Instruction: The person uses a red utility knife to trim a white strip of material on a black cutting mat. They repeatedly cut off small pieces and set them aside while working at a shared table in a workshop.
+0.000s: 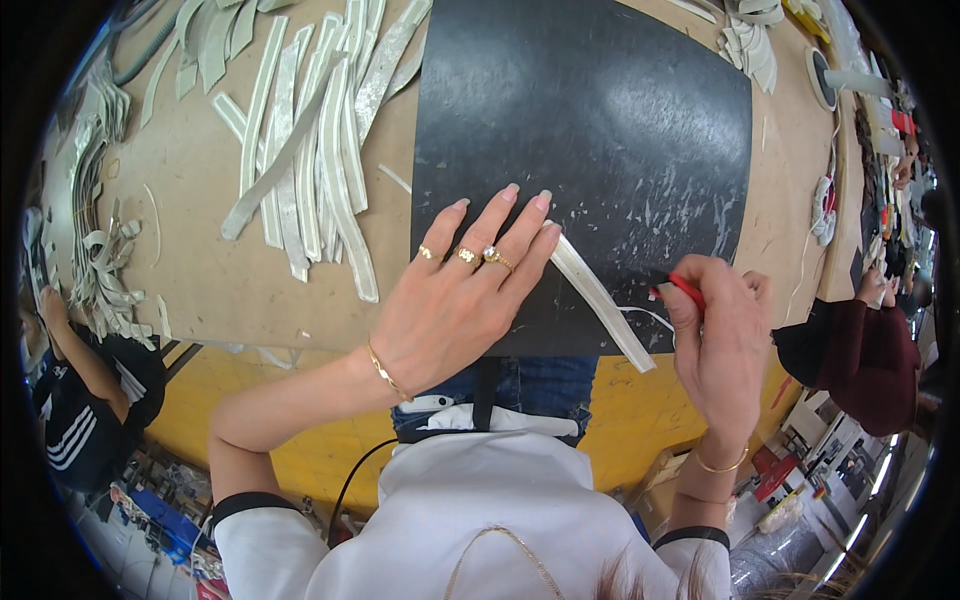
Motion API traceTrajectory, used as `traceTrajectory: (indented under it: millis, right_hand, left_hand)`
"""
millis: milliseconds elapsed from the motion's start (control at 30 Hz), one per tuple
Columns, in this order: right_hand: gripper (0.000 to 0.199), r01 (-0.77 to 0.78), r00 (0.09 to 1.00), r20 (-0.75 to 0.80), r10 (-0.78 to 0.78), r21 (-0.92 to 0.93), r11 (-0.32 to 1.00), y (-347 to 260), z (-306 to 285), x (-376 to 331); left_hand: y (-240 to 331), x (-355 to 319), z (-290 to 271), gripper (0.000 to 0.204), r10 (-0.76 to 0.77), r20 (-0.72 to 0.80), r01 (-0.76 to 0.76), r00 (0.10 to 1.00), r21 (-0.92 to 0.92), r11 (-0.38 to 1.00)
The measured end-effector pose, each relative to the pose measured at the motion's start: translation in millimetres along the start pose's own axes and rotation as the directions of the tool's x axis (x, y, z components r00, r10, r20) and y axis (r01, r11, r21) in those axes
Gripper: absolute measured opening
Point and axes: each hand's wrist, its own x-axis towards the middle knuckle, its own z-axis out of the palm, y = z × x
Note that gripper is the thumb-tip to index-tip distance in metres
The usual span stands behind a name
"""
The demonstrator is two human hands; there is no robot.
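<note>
Yellow floor (640, 430) — co-worker's maroon sleeve (872, 365)

The scuffed black mat (570, 110) looks faintly glossy, the pale strip (602, 303) matt.

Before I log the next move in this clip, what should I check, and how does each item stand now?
1. Left hand at the pale strip: ok, index fingertip by its upper end.
2. Right hand holding the small red tool: ok.
3. Tool's tip position: cannot tell, too small to make out.
4. Strip wholly on the black mat: not ok, lower end passes the near edge.
5. Thin white sliver free of the right hand: cannot tell.
</note>
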Motion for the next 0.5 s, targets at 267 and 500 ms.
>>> traceTrajectory:
  millis: [267, 500]
  right_hand:
    - [0.043, -0.147, 0.989, 0.023, 0.146, 0.274, 0.95, -15.1, 32.5, -9.9]
    - [0.026, -0.194, 0.978, 0.124, 0.168, 0.236, 0.952, -24.0, 33.3, -8.9]
  left_hand:
    - [22.6, -23.6, -19.7, 0.066, -0.123, 0.135, 0.132, 0.983, -0.058, 0.99]
    - [31.4, -27.3, -7.6, 0.071, -0.108, 0.193, 0.14, 0.975, -0.156, 0.978]
